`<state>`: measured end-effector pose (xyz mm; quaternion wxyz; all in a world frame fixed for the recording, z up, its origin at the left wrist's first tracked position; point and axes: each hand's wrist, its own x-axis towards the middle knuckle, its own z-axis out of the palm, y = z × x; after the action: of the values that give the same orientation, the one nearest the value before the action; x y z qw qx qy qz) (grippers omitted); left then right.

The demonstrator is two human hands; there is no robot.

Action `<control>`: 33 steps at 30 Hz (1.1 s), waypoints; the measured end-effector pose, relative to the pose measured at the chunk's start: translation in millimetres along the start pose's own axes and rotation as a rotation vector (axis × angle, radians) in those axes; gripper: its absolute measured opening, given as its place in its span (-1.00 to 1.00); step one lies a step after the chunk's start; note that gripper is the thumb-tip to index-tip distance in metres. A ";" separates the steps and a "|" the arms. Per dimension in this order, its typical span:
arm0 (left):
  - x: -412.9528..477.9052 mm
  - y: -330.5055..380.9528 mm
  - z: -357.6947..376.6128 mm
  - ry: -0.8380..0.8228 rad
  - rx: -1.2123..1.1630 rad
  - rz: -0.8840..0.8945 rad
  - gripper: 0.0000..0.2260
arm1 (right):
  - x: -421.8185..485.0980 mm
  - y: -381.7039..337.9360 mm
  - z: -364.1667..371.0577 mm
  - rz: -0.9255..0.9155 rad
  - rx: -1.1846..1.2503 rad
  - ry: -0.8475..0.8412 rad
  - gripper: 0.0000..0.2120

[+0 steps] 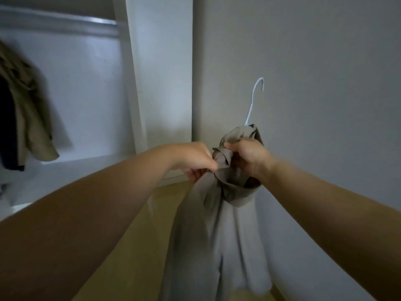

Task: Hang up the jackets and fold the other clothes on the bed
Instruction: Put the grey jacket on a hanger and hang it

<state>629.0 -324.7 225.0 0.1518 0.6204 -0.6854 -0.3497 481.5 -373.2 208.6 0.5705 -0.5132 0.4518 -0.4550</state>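
Observation:
A grey-beige jacket [219,231] hangs down in front of me, bunched at its collar. My left hand [195,159] grips the fabric at the collar's left side. My right hand [247,157] is closed on the bunched collar from the right. A white hanger's hook [255,98] sticks up out of the collar, above my right hand; the hanger's shoulders are hidden inside the cloth. Both arms are stretched out in front of a grey wall.
An open white wardrobe [86,94] stands at the left with a metal rail [65,25] near its top. A khaki jacket [28,109] and a dark garment [7,127] hang there at the far left. A white wardrobe side panel [160,72] stands between it and the wall. Yellowish floor [134,246] lies below.

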 end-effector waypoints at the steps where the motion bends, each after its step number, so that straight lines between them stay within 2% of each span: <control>1: 5.4 -2.1 -6.1 -0.021 0.007 -0.027 -0.86 | 6.6 -1.8 2.5 0.017 -0.012 -0.011 -0.91; 6: 2.6 13.7 -66.1 -0.122 0.081 -0.128 -0.84 | 14.8 -51.3 26.6 0.080 0.000 -0.082 -0.93; 11: -46.6 43.6 -163.9 -0.161 0.152 -0.190 -0.86 | 6.1 -144.8 81.4 0.201 0.023 -0.144 -0.90; 14: -92.2 58.1 -228.4 -0.162 0.089 -0.241 -0.94 | -4.3 -208.8 127.4 0.270 0.029 -0.183 -0.91; 19: -169.9 74.4 -327.7 0.014 0.013 -0.303 -0.82 | -16.8 -298.7 209.3 0.334 0.042 -0.219 -0.85; 23: -207.3 70.5 -379.0 0.161 0.206 -0.292 -0.75 | -18.4 -340.7 275.6 0.306 0.052 -0.277 -0.95; 29: -218.9 26.6 -442.4 0.478 0.186 -0.287 -0.74 | 15.5 -361.8 363.8 0.266 0.027 -0.362 -0.93; 33: -206.9 -15.9 -483.2 0.575 0.107 -0.407 -0.78 | 57.6 -354.2 418.0 0.219 -0.084 -0.451 -0.82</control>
<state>989.1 -267.1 603.9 0.2329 0.8243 -0.4946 -0.1474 882.7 -378.0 586.0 0.6810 -0.5727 0.3847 -0.2455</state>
